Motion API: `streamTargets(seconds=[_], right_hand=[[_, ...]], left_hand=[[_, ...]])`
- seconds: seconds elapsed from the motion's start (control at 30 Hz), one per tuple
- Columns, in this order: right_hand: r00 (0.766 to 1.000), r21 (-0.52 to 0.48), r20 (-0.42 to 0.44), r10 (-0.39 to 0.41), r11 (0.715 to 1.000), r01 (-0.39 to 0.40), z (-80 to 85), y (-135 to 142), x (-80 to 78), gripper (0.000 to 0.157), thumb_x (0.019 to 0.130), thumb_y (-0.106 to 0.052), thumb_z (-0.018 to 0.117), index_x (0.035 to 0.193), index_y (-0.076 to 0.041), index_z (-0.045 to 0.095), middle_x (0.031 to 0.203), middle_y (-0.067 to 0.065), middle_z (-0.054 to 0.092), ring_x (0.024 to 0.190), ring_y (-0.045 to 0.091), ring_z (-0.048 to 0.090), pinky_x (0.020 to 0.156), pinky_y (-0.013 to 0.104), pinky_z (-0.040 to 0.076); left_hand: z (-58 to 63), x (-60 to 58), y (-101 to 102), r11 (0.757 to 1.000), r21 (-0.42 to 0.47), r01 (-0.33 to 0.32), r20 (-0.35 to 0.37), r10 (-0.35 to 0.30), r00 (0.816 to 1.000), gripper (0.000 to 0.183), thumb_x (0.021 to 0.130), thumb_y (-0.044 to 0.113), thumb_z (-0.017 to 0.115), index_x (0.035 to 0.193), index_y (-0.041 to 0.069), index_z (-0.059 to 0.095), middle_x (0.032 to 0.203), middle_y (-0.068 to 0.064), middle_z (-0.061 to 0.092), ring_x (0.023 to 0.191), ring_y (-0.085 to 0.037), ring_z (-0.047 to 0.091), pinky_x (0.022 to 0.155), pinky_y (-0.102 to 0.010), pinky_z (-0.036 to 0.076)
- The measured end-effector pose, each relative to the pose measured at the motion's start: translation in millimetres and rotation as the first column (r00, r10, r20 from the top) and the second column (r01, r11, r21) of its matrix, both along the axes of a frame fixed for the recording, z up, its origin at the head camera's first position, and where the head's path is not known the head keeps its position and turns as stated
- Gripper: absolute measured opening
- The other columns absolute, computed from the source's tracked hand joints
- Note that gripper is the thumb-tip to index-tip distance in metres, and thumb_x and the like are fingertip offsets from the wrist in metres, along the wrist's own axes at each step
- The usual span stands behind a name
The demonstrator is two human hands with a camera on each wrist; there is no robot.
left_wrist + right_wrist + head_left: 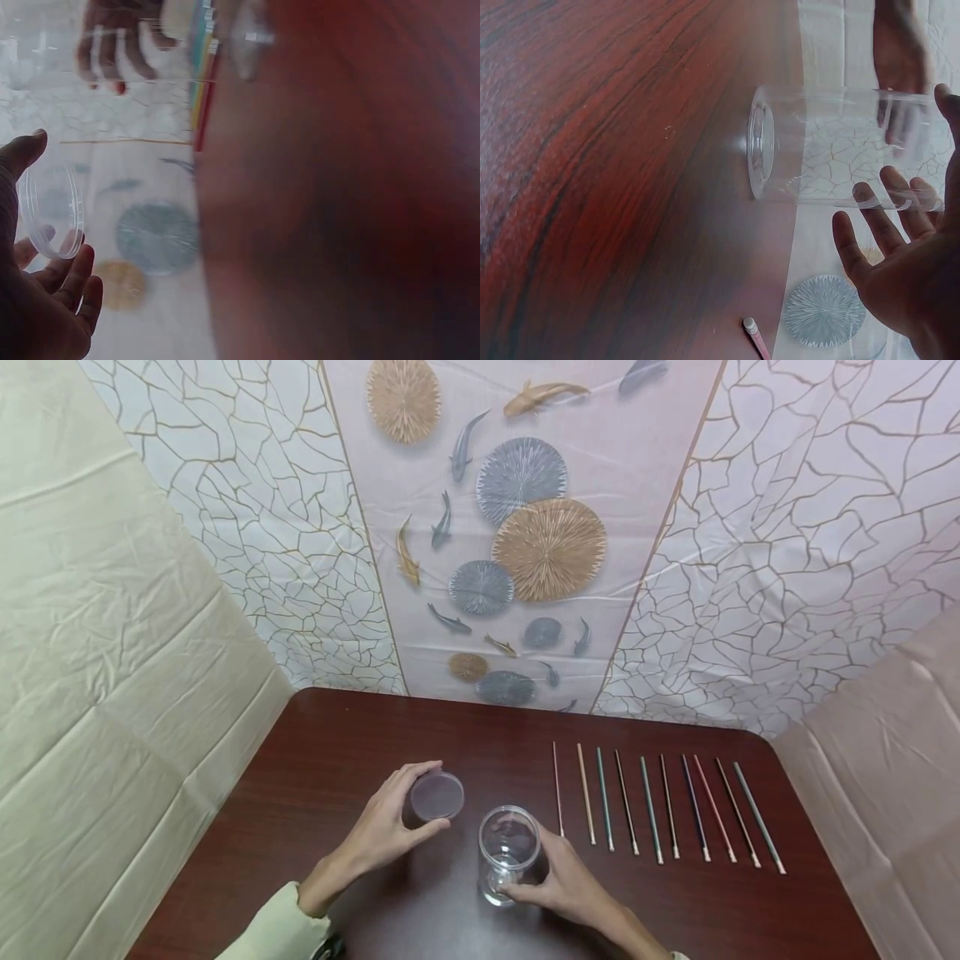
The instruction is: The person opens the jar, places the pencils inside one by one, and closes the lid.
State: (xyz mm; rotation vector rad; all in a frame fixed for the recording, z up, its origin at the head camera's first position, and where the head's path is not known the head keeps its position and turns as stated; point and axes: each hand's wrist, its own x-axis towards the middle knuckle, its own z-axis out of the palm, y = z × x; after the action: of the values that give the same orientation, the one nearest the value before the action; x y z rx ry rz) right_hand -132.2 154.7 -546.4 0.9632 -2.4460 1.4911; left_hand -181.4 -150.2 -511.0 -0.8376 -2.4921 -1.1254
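My left hand grips a clear round lid by its rim, thumb on one side and fingers on the other. The left wrist view shows the lid on edge between the thumb and fingers. To its right, my right hand holds a clear jar with its open mouth up. In the right wrist view the jar's wall lies between the thumb and the spread fingers. Lid and jar are apart. Whether the jar's base touches the table cannot be told.
Several thin coloured pencils with pale ends lie in a row on the dark red-brown table, right of the jar. A patterned cloth hangs behind the table, and plain pale cloth walls stand at both sides.
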Motion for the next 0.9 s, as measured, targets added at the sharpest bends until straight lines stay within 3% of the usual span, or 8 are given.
streamTargets(seconds=[0.17,0.33,0.9], right_hand=[[1.000,0.002,0.001,-0.003,1.000,0.003,0.7,0,-0.1,0.083,0.079,-0.024,0.096,0.147,-0.002,0.055,0.126,0.011,0.074,0.115,0.033,0.071,0.101,0.050,0.056],[1.000,-0.002,-0.004,-0.005,1.000,0.005,1.0,0,0.0,0.082,0.078,-0.022,0.096,0.147,-0.003,0.055,0.126,0.005,0.074,0.114,0.031,0.071,0.102,0.047,0.056],[1.000,-0.021,0.017,0.012,1.000,-0.012,-1.9,0,-1.0,0.080,0.079,-0.025,0.096,0.146,-0.006,0.056,0.127,0.001,0.073,0.114,0.038,0.071,0.100,0.056,0.055]], left_hand=[[-28.0,-3.0,-6,0.997,-0.076,-0.023,-0.007,0.023,1.000,0.083,0.082,0.036,0.093,0.152,0.010,0.055,0.140,0.000,0.063,0.124,-0.023,0.061,0.096,-0.047,0.055],[-46.4,-2.0,-7,0.989,-0.144,-0.029,0.011,0.031,0.999,0.084,0.083,0.038,0.092,0.151,0.008,0.055,0.139,-0.003,0.064,0.122,-0.023,0.061,0.096,-0.046,0.055],[-75.7,3.9,-9,0.972,-0.232,-0.041,0.063,0.057,0.996,0.085,0.081,0.040,0.092,0.149,0.002,0.057,0.139,-0.007,0.066,0.126,-0.026,0.059,0.104,-0.053,0.049]])
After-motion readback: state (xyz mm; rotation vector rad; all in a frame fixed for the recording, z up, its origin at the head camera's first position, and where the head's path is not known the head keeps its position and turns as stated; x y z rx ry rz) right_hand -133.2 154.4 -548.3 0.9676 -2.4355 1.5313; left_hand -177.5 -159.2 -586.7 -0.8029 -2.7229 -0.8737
